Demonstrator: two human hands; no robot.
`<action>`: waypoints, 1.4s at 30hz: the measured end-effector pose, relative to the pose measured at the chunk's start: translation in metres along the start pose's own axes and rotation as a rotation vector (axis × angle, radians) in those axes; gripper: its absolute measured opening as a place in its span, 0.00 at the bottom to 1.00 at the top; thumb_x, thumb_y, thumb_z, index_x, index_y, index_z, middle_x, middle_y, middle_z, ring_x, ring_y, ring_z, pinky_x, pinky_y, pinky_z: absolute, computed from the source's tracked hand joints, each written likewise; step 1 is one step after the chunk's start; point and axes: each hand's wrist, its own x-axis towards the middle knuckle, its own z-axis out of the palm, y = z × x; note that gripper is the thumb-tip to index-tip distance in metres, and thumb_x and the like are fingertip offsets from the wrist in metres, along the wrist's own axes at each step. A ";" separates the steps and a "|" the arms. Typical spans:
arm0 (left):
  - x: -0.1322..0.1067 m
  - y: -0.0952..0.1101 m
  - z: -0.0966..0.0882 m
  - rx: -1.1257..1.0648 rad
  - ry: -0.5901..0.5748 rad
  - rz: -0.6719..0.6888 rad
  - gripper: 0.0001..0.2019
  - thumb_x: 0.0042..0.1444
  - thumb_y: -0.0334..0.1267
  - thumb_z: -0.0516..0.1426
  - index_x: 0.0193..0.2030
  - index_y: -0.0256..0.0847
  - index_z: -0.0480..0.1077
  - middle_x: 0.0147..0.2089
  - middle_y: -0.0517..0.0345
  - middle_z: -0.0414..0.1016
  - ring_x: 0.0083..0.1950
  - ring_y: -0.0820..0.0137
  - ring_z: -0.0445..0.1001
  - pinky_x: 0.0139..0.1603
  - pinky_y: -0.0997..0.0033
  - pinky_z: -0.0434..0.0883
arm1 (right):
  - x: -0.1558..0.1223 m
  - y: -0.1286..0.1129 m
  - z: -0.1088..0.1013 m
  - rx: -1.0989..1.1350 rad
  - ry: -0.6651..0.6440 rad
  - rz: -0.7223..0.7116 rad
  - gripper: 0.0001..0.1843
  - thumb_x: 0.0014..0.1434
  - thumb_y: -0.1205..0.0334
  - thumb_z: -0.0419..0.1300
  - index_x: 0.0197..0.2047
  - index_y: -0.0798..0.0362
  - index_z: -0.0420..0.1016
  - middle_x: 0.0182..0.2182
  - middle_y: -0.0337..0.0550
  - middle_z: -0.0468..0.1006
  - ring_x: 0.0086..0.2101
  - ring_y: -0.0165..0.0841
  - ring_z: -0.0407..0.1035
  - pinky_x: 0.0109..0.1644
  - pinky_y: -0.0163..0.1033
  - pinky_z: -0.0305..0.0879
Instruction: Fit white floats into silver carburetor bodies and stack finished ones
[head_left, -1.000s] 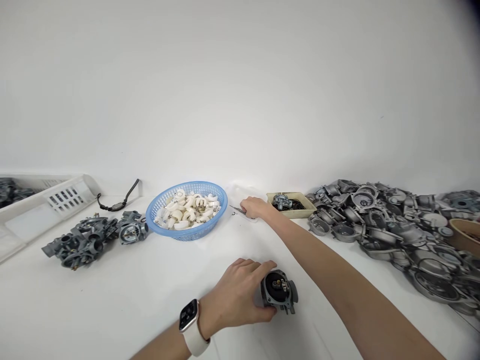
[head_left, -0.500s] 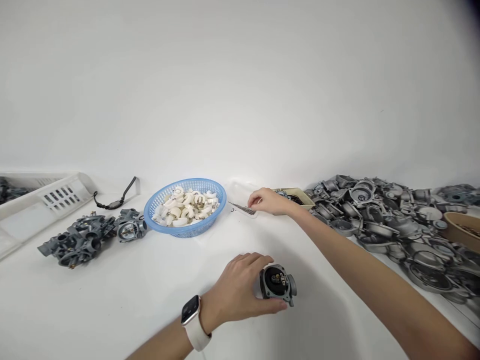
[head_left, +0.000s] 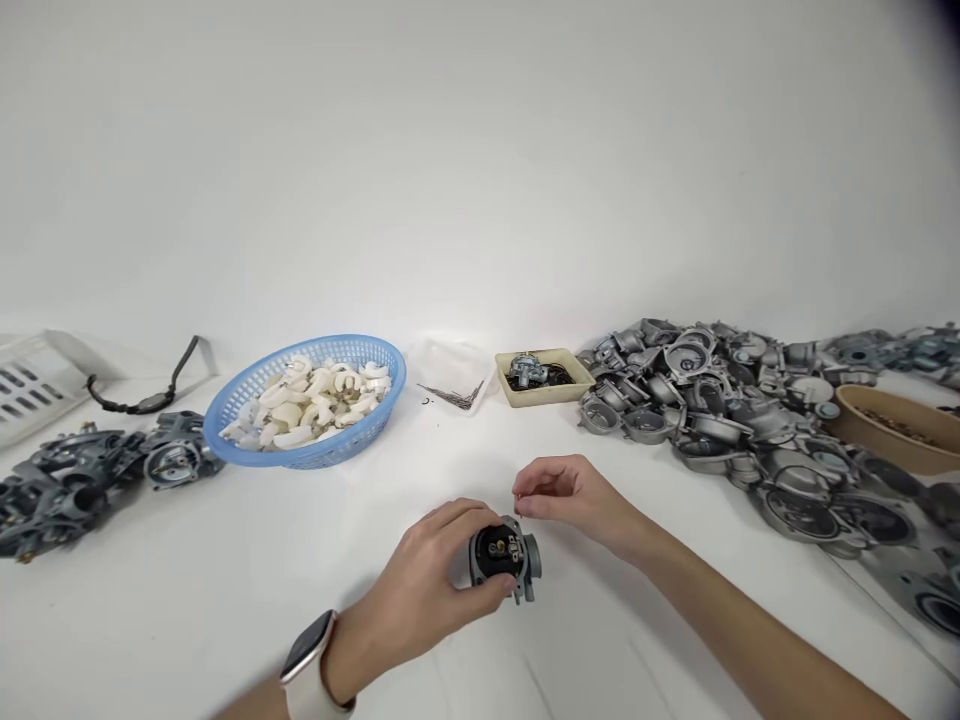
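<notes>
My left hand (head_left: pixel 420 590) is wrapped round a small grey carburetor body (head_left: pixel 504 555) that rests on the white table, open face up. Just above the body's right edge, my right hand (head_left: pixel 574 498) has thumb and forefinger pinched together on something thin that is too small to name. A heap of thin metal pins (head_left: pixel 455 396) lies on a clear plastic sheet farther back. A smartwatch sits on my left wrist.
A blue basket (head_left: pixel 247 400) of white curved pieces stands back left. Beside it lie grey carburetor bodies (head_left: pixel 82 475), a black strap and a white crate (head_left: pixel 34 375). A beige tray (head_left: pixel 544 378), a big heap of metal bowls (head_left: pixel 742 420) and a brown bowl (head_left: pixel 892 430) fill the right.
My right hand has come back from the pins near the basket to just above the carburetor body, fingers pinched. The view has shifted right; my left hand still holds the body.
</notes>
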 end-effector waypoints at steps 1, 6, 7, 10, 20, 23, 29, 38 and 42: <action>0.000 0.000 0.001 0.014 0.003 0.003 0.20 0.54 0.33 0.65 0.53 0.49 0.71 0.53 0.58 0.75 0.52 0.64 0.75 0.55 0.64 0.72 | 0.000 0.002 0.001 0.030 0.009 0.013 0.13 0.50 0.59 0.74 0.35 0.56 0.80 0.31 0.42 0.80 0.33 0.27 0.73 0.41 0.33 0.68; 0.000 -0.002 0.002 0.064 0.021 0.022 0.21 0.54 0.31 0.64 0.54 0.47 0.70 0.53 0.57 0.76 0.52 0.63 0.75 0.54 0.63 0.74 | 0.001 0.012 0.005 0.164 0.042 0.054 0.17 0.48 0.59 0.74 0.38 0.57 0.79 0.29 0.42 0.81 0.29 0.27 0.71 0.36 0.33 0.66; 0.001 -0.002 0.003 0.069 0.024 0.027 0.20 0.54 0.31 0.64 0.53 0.47 0.70 0.52 0.57 0.76 0.52 0.63 0.76 0.53 0.64 0.74 | 0.001 0.015 0.005 0.177 0.045 0.050 0.17 0.48 0.58 0.74 0.38 0.56 0.79 0.29 0.42 0.81 0.29 0.27 0.71 0.36 0.33 0.65; 0.001 -0.002 0.004 0.092 0.041 0.053 0.20 0.53 0.31 0.64 0.53 0.47 0.69 0.50 0.57 0.77 0.49 0.63 0.77 0.50 0.65 0.75 | 0.000 0.021 0.007 0.170 0.030 0.029 0.15 0.48 0.58 0.75 0.35 0.58 0.79 0.29 0.42 0.81 0.30 0.27 0.72 0.37 0.33 0.66; 0.001 -0.003 0.004 0.123 0.039 0.078 0.20 0.55 0.32 0.63 0.54 0.49 0.68 0.51 0.59 0.77 0.49 0.66 0.77 0.50 0.69 0.75 | -0.003 0.018 0.012 0.092 0.022 0.032 0.14 0.49 0.56 0.73 0.34 0.58 0.81 0.29 0.42 0.79 0.30 0.28 0.69 0.36 0.34 0.63; 0.001 -0.003 0.004 0.123 0.040 0.071 0.20 0.56 0.32 0.63 0.54 0.48 0.68 0.51 0.58 0.77 0.49 0.66 0.77 0.51 0.69 0.75 | -0.005 0.014 0.013 -0.031 0.060 0.006 0.12 0.54 0.55 0.69 0.35 0.56 0.82 0.32 0.43 0.78 0.32 0.29 0.68 0.38 0.35 0.62; -0.002 -0.005 0.006 0.133 0.047 0.072 0.20 0.56 0.32 0.63 0.54 0.48 0.68 0.52 0.56 0.75 0.50 0.65 0.76 0.51 0.68 0.75 | -0.008 0.007 0.011 -0.133 0.030 0.015 0.13 0.59 0.52 0.63 0.35 0.53 0.83 0.39 0.44 0.74 0.37 0.32 0.68 0.41 0.38 0.62; 0.000 -0.005 0.006 0.140 0.041 0.087 0.19 0.56 0.32 0.63 0.54 0.46 0.68 0.51 0.54 0.75 0.50 0.64 0.76 0.51 0.66 0.76 | -0.010 0.008 0.007 -0.170 -0.024 0.025 0.16 0.62 0.48 0.62 0.41 0.52 0.80 0.38 0.42 0.75 0.33 0.29 0.63 0.37 0.36 0.58; -0.001 -0.007 0.007 0.202 0.060 0.088 0.32 0.47 0.35 0.68 0.60 0.47 0.65 0.56 0.53 0.74 0.54 0.58 0.76 0.55 0.59 0.75 | -0.010 0.010 0.008 -0.165 -0.050 -0.006 0.18 0.64 0.46 0.61 0.38 0.53 0.80 0.40 0.43 0.74 0.35 0.29 0.64 0.38 0.36 0.58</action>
